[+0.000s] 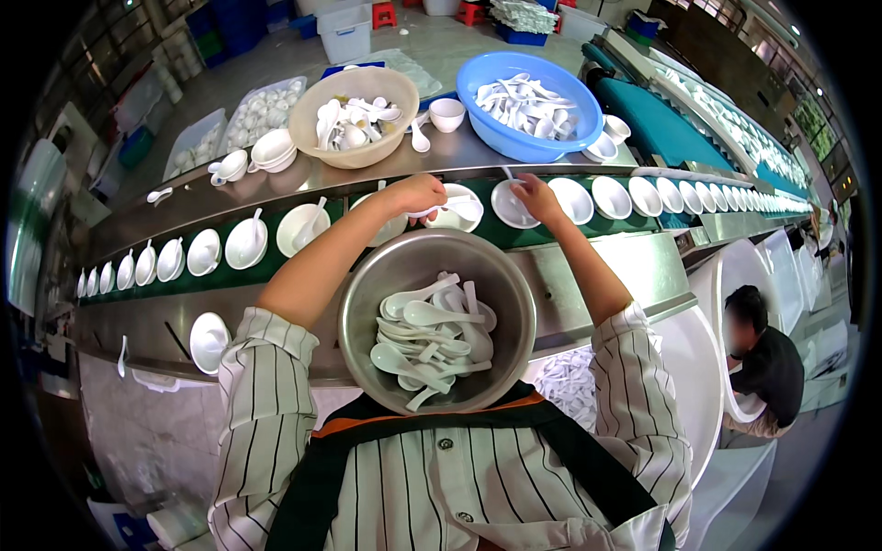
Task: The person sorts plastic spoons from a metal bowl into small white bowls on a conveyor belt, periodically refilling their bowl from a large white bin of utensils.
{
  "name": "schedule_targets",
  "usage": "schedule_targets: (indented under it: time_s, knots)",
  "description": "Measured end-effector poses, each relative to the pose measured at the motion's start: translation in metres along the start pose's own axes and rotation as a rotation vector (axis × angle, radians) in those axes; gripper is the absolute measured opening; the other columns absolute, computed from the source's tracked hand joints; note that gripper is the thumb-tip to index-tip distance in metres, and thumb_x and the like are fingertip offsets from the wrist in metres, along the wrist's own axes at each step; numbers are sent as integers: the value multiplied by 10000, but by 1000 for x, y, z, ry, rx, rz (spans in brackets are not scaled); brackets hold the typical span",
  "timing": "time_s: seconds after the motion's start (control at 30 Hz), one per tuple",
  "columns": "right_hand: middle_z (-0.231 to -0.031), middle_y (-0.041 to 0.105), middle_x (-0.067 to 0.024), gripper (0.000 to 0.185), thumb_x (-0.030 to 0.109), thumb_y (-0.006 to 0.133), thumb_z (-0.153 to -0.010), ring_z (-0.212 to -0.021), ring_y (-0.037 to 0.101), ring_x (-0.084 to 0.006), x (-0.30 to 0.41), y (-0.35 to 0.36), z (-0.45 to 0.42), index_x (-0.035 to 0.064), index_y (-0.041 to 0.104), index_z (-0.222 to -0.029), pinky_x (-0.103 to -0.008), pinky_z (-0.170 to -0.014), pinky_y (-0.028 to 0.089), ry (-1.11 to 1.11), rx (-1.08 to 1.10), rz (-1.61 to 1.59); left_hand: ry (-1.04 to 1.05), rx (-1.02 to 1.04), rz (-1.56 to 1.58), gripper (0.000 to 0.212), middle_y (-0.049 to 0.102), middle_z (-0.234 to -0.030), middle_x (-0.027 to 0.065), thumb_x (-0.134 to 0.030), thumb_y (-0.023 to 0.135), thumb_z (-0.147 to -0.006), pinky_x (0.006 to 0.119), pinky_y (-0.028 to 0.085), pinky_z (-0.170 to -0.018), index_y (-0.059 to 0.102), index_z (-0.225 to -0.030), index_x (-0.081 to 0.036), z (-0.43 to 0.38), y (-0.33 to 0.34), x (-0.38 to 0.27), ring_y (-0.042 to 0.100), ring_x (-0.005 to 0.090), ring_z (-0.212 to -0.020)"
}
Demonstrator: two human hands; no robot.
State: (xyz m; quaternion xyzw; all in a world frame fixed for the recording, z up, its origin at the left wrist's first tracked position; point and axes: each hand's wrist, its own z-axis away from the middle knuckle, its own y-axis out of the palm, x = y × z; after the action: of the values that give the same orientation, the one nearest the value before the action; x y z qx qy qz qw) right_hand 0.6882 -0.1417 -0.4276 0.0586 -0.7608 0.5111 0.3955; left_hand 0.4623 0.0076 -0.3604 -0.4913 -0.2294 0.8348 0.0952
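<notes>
My left hand (422, 196) is closed around at least one white soup spoon (463, 206), held over a white bowl (453, 222) on the green conveyor belt (520, 238). My right hand (539, 198) pinches another white spoon (508, 173) by its handle, above a second white bowl (513, 210); the fingers partly hide that spoon. Close to my body, below both hands, a steel basin (513, 330) holds a heap of white spoons (441, 313). Left of my hands the bowls on the belt, such as one bowl (242, 251), have spoons in them.
Beyond the belt, a steel ledge (441, 155) carries a cream basin (306, 131) and a blue basin (586, 110), both with spoons, and a small white cup (446, 114). A lone bowl (209, 341) stands at the near left. At right, a person in dark clothing (772, 372) sits near large tubs.
</notes>
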Motion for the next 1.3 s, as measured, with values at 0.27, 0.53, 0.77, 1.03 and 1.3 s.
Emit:
schedule_targets:
  time_s: [0.27,0.53,0.77,1.03,1.3]
  knots:
    - [-825,609,-52,270,167,570,-836,-732,559,-94,103,-6,24,-12,545,-1036,-240,-660,454,-247,566,-618,149,64,259,166,552,-667,31,-193,500,-854,213,404,-491,558,-897,-44,17,-19,-18,506,82,-564]
    - [-773,613,-179,178,163,507,-813,-711,587,-352,5,-3,5,43,605,-901,-398,-665,473,-237,-47,212,-13,-449,-151,263,586,-753,93,-139,559,-777,290,439,-639,533,-1000,-2,-7,-21,103,559,189,-692]
    - [-626,592,-119,127,170,551,-793,-573,581,-308,132,-31,68,82,569,-883,-382,-527,466,-483,136,23,388,-874,-467,251,589,-828,160,-150,567,-762,377,443,-713,535,-964,-4,70,7,50,569,286,-778]
    - [-636,608,-110,303,236,564,-763,-585,608,-277,158,8,132,60,514,-1005,-368,-514,473,-604,619,705,183,67,-716,407,594,-895,192,-292,650,-686,386,455,-724,548,-981,-32,108,83,22,581,309,-851]
    - [-668,598,-136,244,125,606,-741,-640,596,-310,180,-47,66,98,524,-970,-386,-557,454,-525,111,-8,212,293,-393,417,577,-956,200,-268,594,-745,359,437,-773,521,-1047,10,124,69,31,558,326,-883]
